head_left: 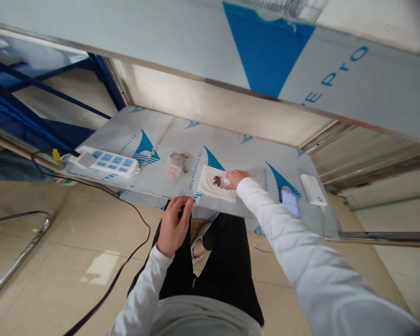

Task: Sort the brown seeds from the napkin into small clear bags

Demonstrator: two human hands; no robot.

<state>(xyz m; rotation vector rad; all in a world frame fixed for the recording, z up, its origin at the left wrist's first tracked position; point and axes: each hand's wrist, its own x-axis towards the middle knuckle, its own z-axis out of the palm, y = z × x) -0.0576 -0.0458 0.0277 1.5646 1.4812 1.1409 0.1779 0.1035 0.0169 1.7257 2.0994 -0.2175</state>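
My right hand (236, 178) is closed on a small clear plastic bag (225, 181), its fingers pinching the bag's right side. The bag is at the right part of a white square sheet (206, 190), which looks like soft paper or cloth. Small dark brown pieces (217, 180) show at the bag's left end; whether they lie inside it or on the sheet I cannot tell. My left hand (175, 226) is at the table's front edge, left of the sheet, fingers loosely bent and apart with nothing visible in them. Left of the sheet lies another clear bag (179, 158) with brown contents, beside pale pink sticks (173, 172).
A white power strip with blue sockets (112, 162) lies on the film-covered table (168, 133) at the left, its black cable (126, 263) hanging to the floor. A white device (313, 189) and a blurred phone-like screen (290, 201) lie at the right. A shelf (182, 42) overhangs the back.
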